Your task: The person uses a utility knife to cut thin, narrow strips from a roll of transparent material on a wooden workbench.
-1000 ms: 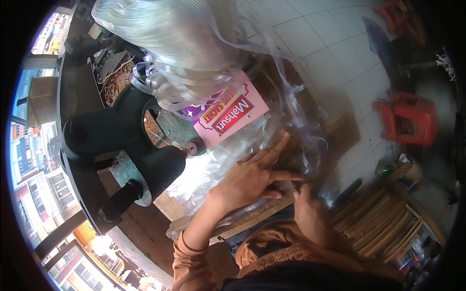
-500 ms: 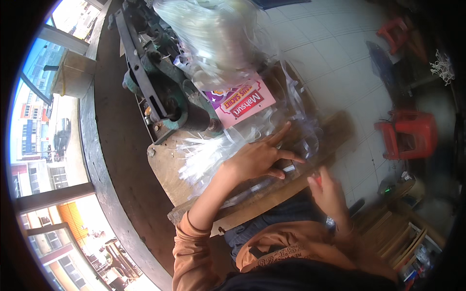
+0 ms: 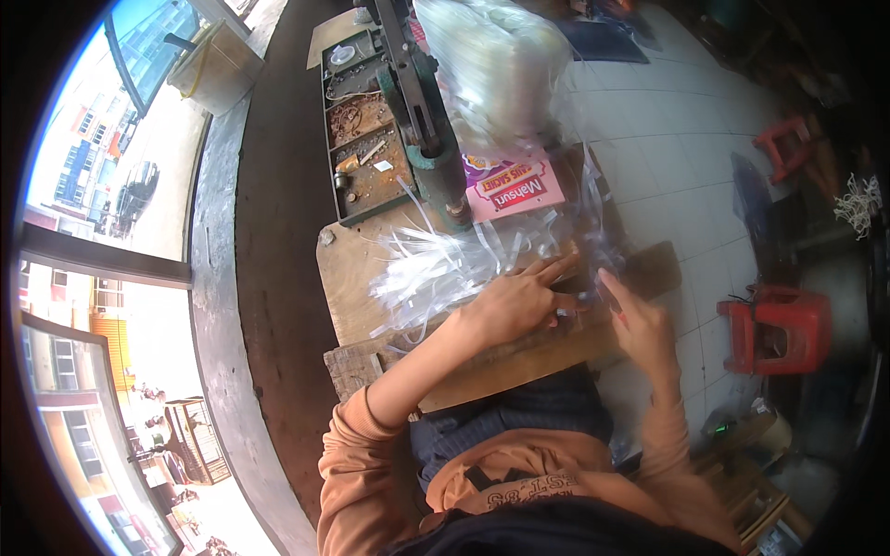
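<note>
A heap of clear plastic strips lies across a worn wooden work board. My left hand rests on the strips near the board's front right part, its fingers stretched forward and slightly apart. Just right of its fingertips is my right hand, index finger pointing forward and the other fingers curled. A little red shows within the right hand's curl, but blur and the fingers hide what it is. More thin plastic hangs along the board's right edge. Beyond the strips lies a pink and purple printed card.
A green metal press with a long lever stands at the board's far left, beside a compartment tray of small parts. Behind the card sits a large bundle of clear plastic. A red stool stands on the tiled floor to the right.
The view has shifted, showing more of the tray. My right hand has moved forward and closer to the left fingertips. The left hand stays on the strips, its fingers less widely spread.
</note>
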### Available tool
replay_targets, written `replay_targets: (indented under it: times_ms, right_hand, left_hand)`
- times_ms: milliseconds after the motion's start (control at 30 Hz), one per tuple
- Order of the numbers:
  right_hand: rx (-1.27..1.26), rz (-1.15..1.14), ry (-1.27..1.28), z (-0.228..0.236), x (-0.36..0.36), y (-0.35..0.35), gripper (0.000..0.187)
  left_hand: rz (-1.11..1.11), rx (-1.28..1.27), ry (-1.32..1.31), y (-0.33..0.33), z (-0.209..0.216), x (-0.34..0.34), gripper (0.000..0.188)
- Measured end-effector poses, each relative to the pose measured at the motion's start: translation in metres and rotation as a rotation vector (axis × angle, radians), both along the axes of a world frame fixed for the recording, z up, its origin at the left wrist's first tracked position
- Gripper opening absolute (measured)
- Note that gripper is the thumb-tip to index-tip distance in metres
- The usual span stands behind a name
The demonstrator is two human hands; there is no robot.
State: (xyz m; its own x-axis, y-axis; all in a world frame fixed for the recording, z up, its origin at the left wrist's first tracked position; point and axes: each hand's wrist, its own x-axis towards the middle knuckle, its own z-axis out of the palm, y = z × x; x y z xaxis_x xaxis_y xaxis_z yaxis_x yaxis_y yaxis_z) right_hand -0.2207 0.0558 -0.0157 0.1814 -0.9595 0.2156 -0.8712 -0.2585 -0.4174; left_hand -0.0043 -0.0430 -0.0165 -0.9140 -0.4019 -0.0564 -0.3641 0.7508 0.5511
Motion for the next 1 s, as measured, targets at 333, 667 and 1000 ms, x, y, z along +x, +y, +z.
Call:
replay_targets:
  times_ms: [333,667,1000]
  right_hand:
    - [0.014,-0.043,-0.022,0.0,0.01,-0.004,0.024]
    - [-0.063,-0.037,0.109,-0.002,0.009,-0.004,0.019]
    - [-0.095,-0.05,0.098,-0.014,0.007,-0.01,0.019]
  left_hand:
    - [0.205,-0.282,0.048,0.028,0.0,0.009,0.048]
    - [0.298,-0.541,0.267,0.066,-0.018,0.012,0.053]
    - [0.024,-0.624,0.264,0.018,-0.015,0.02,0.057]
